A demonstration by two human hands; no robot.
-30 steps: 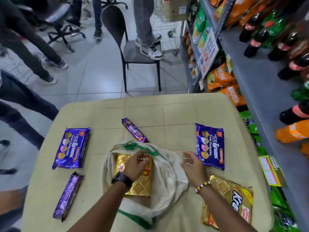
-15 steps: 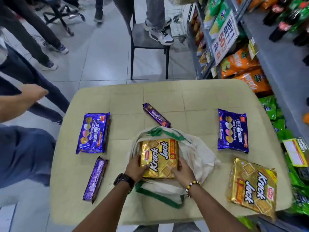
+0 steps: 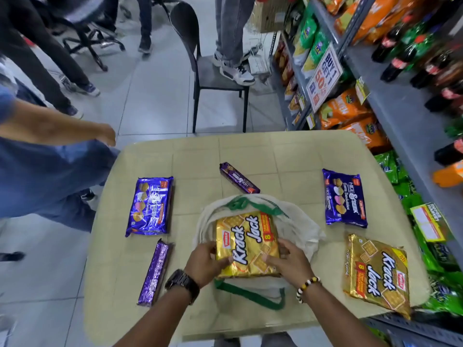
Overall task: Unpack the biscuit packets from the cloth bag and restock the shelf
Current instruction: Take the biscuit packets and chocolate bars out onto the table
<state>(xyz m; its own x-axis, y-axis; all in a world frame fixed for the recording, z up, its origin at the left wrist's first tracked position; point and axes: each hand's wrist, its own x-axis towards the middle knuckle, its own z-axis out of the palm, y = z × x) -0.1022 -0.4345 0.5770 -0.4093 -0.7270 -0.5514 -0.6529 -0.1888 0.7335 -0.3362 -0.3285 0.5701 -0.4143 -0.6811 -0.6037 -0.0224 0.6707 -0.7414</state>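
Note:
A white cloth bag [image 3: 298, 221] with green handles lies open on the beige table [image 3: 250, 151]. A gold Krack Jack packet [image 3: 246, 236] sits over the bag's mouth. My left hand [image 3: 204, 262] grips its near left corner and my right hand [image 3: 288, 261] grips its near right corner. A second gold Krack Jack packet [image 3: 377, 271] lies at the table's right front. Blue Hide & Seek packets rest at the left [image 3: 150, 205] and right [image 3: 344, 197]. Slim purple packets lie at centre back [image 3: 239, 177] and front left [image 3: 155, 271].
Grey store shelves [image 3: 390, 108] run along the right with snack bags and soda bottles. A black chair [image 3: 198, 63] stands beyond the table with someone's feet on its seat. A person in blue [image 3: 45, 171] stands close to the table's left edge.
My left hand drew the gold packet out of the bag, and my right hand joined it. Both hands now hold the packet's near corners. A person in blue has moved in at the left.

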